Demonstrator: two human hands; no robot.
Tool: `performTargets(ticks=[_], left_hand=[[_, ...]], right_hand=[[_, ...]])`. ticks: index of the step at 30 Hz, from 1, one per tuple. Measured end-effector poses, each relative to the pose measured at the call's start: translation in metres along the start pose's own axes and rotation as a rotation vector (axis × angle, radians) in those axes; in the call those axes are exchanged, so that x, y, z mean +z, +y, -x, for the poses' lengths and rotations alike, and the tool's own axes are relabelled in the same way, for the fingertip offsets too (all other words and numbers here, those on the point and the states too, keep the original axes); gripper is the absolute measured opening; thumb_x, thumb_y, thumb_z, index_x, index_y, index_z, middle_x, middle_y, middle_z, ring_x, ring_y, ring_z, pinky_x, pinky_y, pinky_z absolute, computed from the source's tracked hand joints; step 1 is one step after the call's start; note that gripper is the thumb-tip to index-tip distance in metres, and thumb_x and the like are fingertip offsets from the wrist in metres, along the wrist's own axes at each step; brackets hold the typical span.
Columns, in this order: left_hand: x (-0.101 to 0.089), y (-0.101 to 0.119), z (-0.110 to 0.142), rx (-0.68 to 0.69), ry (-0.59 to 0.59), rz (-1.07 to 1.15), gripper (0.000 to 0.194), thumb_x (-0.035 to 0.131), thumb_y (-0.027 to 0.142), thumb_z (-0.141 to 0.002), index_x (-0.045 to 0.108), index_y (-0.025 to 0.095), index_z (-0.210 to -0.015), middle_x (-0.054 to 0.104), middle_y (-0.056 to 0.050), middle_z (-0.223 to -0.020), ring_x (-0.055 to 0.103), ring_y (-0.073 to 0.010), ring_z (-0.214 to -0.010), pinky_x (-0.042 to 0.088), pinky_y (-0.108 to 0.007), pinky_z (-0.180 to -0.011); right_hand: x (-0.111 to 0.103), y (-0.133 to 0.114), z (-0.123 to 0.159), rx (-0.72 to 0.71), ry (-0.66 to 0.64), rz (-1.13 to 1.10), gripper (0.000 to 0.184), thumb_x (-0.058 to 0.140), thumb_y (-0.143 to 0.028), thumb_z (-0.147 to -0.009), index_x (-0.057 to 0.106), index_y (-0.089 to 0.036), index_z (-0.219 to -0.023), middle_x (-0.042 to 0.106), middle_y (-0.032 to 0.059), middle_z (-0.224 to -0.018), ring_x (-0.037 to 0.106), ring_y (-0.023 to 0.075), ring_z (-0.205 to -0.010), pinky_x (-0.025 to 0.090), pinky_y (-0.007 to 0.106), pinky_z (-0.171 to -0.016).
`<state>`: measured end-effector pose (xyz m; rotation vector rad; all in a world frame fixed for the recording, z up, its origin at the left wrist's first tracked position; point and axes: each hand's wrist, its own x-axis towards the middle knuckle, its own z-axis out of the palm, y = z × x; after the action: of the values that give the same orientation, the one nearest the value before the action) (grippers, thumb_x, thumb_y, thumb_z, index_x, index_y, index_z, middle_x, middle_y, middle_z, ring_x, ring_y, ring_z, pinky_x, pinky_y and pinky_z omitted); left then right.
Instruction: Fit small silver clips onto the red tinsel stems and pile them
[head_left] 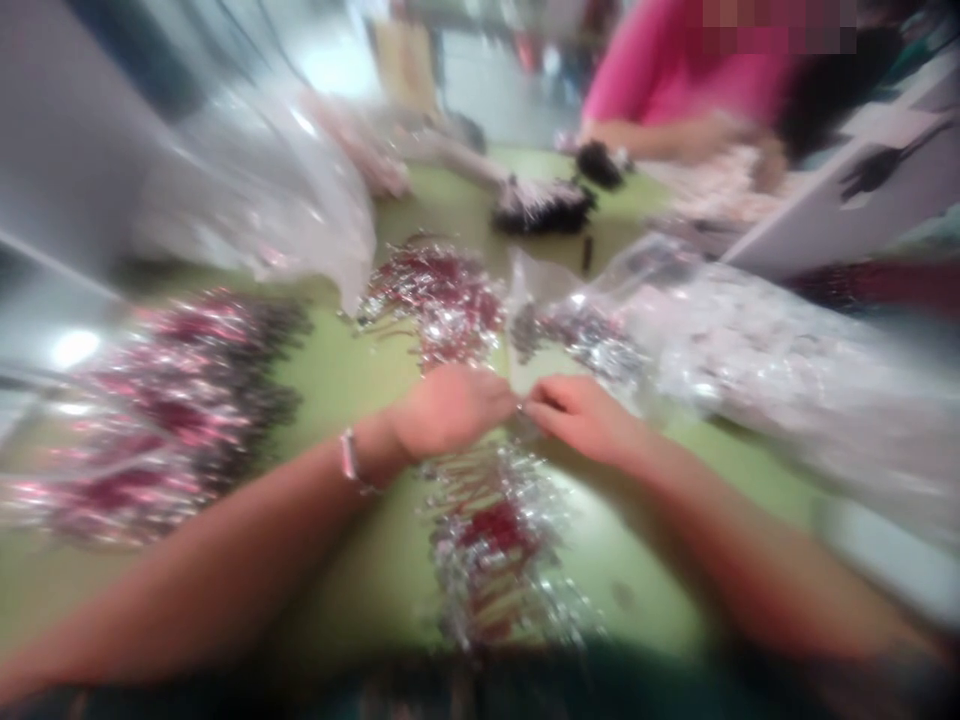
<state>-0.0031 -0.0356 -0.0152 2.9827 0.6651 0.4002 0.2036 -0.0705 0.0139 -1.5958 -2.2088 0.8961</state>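
Observation:
The picture is smeared by motion. My left hand (450, 408) and my right hand (581, 415) meet over a green table (345, 380), fingers curled and pinched together at one spot. What they pinch is too small and blurred to name. Just below them lies a pile of shiny silver and red foil pieces (495, 540). A second silver and red pile (442, 295) lies just beyond the hands. A bracelet sits on my left wrist.
A big heap of pink and dark foil pieces (172, 410) lies at the left. Clear plastic bags (750, 350) with silvery pieces lie at the right, another bag (277, 190) at the back left. A person in pink (675, 80) works at the far right beside dark bundles (540, 205).

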Motion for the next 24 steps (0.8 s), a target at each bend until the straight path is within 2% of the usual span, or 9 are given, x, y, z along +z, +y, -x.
performTargets(ticks=[2,6,8,11,13,15,17,20,24], left_hand=[[-0.005,-0.002,-0.002,-0.003,-0.005,0.059,0.028,0.043,0.022,-0.096,0.071,0.019,-0.102,0.066,-0.006,-0.079,0.057,-0.0168,-0.07,0.044,-0.03,-0.062],[-0.026,-0.018,-0.002,-0.078,0.133,0.368,0.026,0.051,0.036,-0.095,0.071,0.022,-0.104,0.07,-0.006,-0.095,0.061,-0.0175,-0.09,0.048,-0.032,-0.085],[-0.034,-0.03,0.002,-0.154,0.163,0.428,0.025,0.052,0.035,-0.094,0.071,0.025,-0.105,0.069,-0.005,-0.099,0.061,-0.0175,-0.094,0.047,-0.032,-0.089],[-0.034,-0.041,0.008,-0.158,0.038,0.301,0.02,0.055,0.026,-0.088,0.073,0.027,-0.097,0.067,-0.004,-0.094,0.059,-0.0193,-0.092,0.044,-0.035,-0.088],[-0.029,-0.042,0.009,-0.147,-0.031,0.198,0.022,0.053,0.02,-0.087,0.072,0.027,-0.095,0.065,-0.004,-0.091,0.055,-0.0202,-0.09,0.041,-0.036,-0.085],[-0.021,-0.038,0.006,-0.151,-0.059,0.148,0.021,0.051,0.019,-0.087,0.072,0.025,-0.092,0.063,-0.005,-0.089,0.053,-0.0204,-0.088,0.04,-0.035,-0.083],[-0.014,-0.032,0.0,-0.19,-0.08,0.133,0.018,0.052,0.02,-0.088,0.07,0.021,-0.085,0.061,-0.006,-0.085,0.052,-0.0204,-0.086,0.04,-0.035,-0.081],[-0.006,-0.023,-0.008,-0.263,-0.083,0.114,0.02,0.053,0.024,-0.089,0.068,0.018,-0.078,0.06,-0.007,-0.083,0.051,-0.0211,-0.084,0.041,-0.035,-0.08],[0.002,-0.017,-0.012,-0.286,0.0,0.073,0.025,0.051,0.024,-0.092,0.069,0.017,-0.075,0.063,-0.008,-0.084,0.052,-0.0218,-0.086,0.042,-0.038,-0.084]], right_hand=[[0.001,-0.002,0.0,0.037,-0.006,-0.035,0.027,0.055,-0.026,-0.088,0.06,-0.02,-0.063,0.065,-0.001,-0.062,0.057,0.0124,-0.062,0.042,0.029,-0.064],[0.0,-0.002,0.0,0.005,0.035,-0.061,0.025,0.055,-0.024,-0.087,0.062,-0.021,-0.064,0.066,-0.001,-0.065,0.058,0.0124,-0.063,0.042,0.029,-0.066],[-0.004,-0.002,0.001,-0.078,-0.081,-0.061,0.024,0.055,-0.025,-0.087,0.064,-0.021,-0.066,0.067,-0.0017,-0.065,0.058,0.0121,-0.063,0.042,0.029,-0.066],[-0.011,0.001,0.003,-0.179,-0.267,-0.046,0.029,0.054,-0.035,-0.09,0.066,-0.022,-0.067,0.066,-0.0026,-0.063,0.055,0.0111,-0.059,0.04,0.028,-0.062],[-0.017,0.008,0.002,-0.152,-0.175,0.038,0.038,0.05,-0.041,-0.093,0.064,-0.022,-0.063,0.063,-0.0022,-0.059,0.052,0.0111,-0.055,0.037,0.029,-0.057],[-0.021,0.02,-0.003,-0.075,0.049,0.179,0.042,0.047,-0.041,-0.094,0.062,-0.022,-0.06,0.06,-0.0011,-0.057,0.048,0.0121,-0.053,0.034,0.031,-0.055],[-0.022,0.033,-0.009,-0.024,0.217,0.312,0.033,0.05,-0.035,-0.092,0.065,-0.023,-0.065,0.063,0.0007,-0.064,0.051,0.0141,-0.058,0.034,0.032,-0.057],[-0.019,0.043,-0.015,-0.033,0.233,0.442,0.019,0.054,-0.03,-0.089,0.069,-0.024,-0.08,0.067,0.0039,-0.083,0.057,0.0173,-0.071,0.038,0.033,-0.061],[-0.005,0.033,-0.013,-0.075,0.174,0.656,0.018,0.051,-0.027,-0.093,0.067,-0.02,-0.088,0.063,0.0084,-0.093,0.056,0.02,-0.078,0.035,0.033,-0.059]])
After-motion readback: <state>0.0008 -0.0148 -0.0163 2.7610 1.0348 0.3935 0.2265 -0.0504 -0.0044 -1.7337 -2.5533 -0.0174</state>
